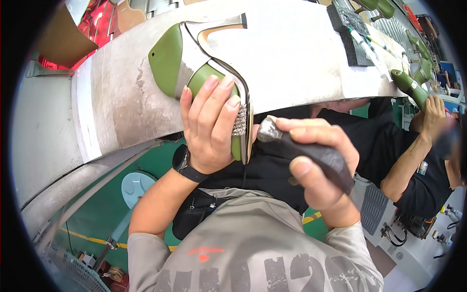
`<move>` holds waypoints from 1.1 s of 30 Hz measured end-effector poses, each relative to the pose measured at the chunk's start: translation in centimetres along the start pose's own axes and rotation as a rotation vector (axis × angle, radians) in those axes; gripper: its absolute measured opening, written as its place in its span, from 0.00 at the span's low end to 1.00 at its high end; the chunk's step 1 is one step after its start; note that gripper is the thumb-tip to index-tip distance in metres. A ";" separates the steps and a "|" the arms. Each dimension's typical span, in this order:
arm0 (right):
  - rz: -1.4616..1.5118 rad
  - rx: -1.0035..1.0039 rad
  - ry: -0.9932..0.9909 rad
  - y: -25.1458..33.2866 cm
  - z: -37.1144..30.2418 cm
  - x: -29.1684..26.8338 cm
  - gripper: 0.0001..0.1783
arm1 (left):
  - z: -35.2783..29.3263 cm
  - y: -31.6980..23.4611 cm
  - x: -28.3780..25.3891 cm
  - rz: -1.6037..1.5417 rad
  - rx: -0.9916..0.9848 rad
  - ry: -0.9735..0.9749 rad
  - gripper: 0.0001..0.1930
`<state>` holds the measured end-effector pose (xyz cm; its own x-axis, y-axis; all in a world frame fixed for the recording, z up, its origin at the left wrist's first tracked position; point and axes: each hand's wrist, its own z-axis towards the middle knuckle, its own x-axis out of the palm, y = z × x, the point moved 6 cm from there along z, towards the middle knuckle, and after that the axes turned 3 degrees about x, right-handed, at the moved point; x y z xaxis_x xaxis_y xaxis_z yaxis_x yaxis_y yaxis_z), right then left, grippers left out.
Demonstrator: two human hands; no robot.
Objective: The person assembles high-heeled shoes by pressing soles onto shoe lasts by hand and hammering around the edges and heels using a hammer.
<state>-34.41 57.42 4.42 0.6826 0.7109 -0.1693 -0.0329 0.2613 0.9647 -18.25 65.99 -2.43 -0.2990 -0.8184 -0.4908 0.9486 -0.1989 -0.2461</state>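
Over the near edge of the pale bench [292, 63], the head view shows a green high-heeled shoe [198, 75] turned on its side, toe toward the person and heel pointing away. The left hand [209, 129] holds it, fingers close together and laid across the upper; the glittering band [240, 120] sits just right of the fingertips, and the heel rises beyond them. Thumb and fingers of the right hand [323, 187] wrap a dark tool [316, 152], its silvery end near the sole; whether they touch, I cannot tell.
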 end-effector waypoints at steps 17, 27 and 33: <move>0.189 0.175 0.089 -2.0 4.3 0.0 0.17 | 0.1 0.6 0.1 0.007 -0.071 0.008 0.17; -0.010 0.027 0.176 0.3 1.5 1.7 0.20 | -0.2 0.3 0.3 0.007 -0.081 -0.042 0.14; -0.052 0.386 -0.002 0.4 6.9 0.3 0.24 | 0.0 0.2 0.5 -0.009 -0.104 -0.033 0.16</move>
<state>-29.19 53.21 6.13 0.6775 0.7018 -0.2204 0.2791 0.0320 0.9597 -18.20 65.52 -2.68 -0.3025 -0.8346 -0.4603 0.9293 -0.1508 -0.3372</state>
